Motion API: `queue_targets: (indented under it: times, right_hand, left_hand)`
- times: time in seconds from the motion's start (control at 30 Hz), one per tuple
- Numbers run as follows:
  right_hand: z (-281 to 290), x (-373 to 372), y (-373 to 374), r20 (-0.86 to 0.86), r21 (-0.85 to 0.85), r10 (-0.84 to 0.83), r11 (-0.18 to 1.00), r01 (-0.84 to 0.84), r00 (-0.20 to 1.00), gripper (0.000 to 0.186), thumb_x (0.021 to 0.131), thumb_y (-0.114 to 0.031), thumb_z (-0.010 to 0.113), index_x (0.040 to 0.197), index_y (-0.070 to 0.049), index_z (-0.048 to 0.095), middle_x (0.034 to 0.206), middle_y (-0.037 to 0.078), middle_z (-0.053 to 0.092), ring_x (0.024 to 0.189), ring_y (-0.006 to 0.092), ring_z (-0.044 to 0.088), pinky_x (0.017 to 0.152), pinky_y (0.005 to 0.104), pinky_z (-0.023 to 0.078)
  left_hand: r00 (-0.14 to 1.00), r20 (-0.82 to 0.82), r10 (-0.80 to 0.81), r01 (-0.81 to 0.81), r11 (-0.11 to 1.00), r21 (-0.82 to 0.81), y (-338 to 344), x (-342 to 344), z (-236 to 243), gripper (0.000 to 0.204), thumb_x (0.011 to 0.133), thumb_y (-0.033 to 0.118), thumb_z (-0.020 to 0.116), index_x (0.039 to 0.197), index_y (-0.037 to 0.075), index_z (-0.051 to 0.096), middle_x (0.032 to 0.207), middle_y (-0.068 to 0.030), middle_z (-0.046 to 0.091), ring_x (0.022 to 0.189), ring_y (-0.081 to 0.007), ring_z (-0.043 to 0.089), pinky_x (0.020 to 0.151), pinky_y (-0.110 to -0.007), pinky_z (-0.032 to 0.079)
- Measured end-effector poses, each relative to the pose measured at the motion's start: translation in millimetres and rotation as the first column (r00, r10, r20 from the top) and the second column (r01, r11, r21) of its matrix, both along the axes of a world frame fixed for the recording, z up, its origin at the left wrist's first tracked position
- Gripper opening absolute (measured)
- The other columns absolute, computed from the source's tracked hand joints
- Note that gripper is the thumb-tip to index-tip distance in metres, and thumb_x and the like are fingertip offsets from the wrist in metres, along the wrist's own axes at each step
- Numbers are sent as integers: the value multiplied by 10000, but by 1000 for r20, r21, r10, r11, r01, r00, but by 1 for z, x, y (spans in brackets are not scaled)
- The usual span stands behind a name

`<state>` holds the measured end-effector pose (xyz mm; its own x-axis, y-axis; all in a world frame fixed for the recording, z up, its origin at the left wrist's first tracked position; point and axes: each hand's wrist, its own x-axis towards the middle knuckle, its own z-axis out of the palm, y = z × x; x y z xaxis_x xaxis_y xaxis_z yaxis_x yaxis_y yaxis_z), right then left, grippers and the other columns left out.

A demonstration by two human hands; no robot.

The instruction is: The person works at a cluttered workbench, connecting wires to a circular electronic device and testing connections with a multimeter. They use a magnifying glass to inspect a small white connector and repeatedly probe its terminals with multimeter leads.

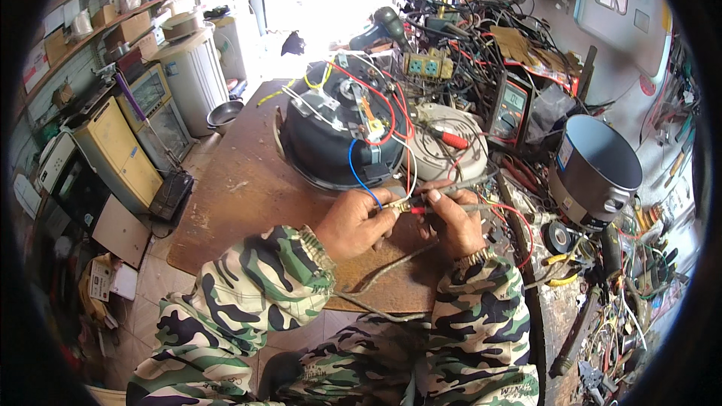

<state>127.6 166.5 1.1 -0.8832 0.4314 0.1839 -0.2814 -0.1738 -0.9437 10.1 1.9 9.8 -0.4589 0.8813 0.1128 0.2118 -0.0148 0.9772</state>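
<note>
A black rice cooker body [312,152] lies bottom up on the brown table, its inner parts and wires exposed. My left hand [355,224] pinches a small wire connector [393,205], where a blue wire [353,159] and a white wire from the cooker arrive. Close beside it, my right hand [456,225] is closed round a slim lead with a red part [417,210] pointing at the connector. Whether the two touch is too small to tell. A grey cord [391,265] hangs below my hands. Behind them, a red test probe [451,140] rests on a round, pale cover [432,162].
A multimeter [511,107] stands upright at the right, near a grey inner-walled pot [598,173]. Black tape [557,237], pliers and loose wires crowd the right-hand bench. Tangled cables [466,22] are heaped at the back. Cabinets [120,154] line the left wall.
</note>
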Motion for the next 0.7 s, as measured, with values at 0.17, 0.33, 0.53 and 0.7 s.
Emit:
queue_targets:
  times: [0.17,0.33,0.53,0.7]
  right_hand:
    - [-3,-2,2,8,0,21,1000,-21,1000,287,918,-200,625,1041,58,651,777,96,630,592,147,571,498,275,452]
    - [-4,-3,2,-18,-29,26,999,-26,999,304,919,-196,634,1043,80,658,757,99,642,572,146,576,499,283,460]
    - [-6,-4,0,-42,-63,27,998,-30,999,286,915,-187,641,1031,74,655,770,124,659,568,153,581,483,282,457]
    - [-10,2,14,-20,-136,-75,988,71,997,271,891,-188,651,1006,57,666,758,114,654,550,159,580,467,285,455]
  left_hand:
    - [1000,-30,-4,4,1000,17,-3,-1,-2,188,974,99,518,1037,-30,640,710,3,570,564,-66,549,505,-226,453]
    - [999,-29,-20,20,1000,17,-3,-3,-2,188,966,120,532,1041,-17,635,711,14,566,564,-59,538,506,-225,444]
    - [1000,-26,-18,18,999,27,-5,-3,-4,164,963,120,533,1014,-4,627,714,19,570,554,-50,527,492,-225,421]
    - [1000,2,-2,2,1000,18,1,-2,-2,169,954,137,568,1042,6,629,712,21,567,546,-54,520,501,-228,434]
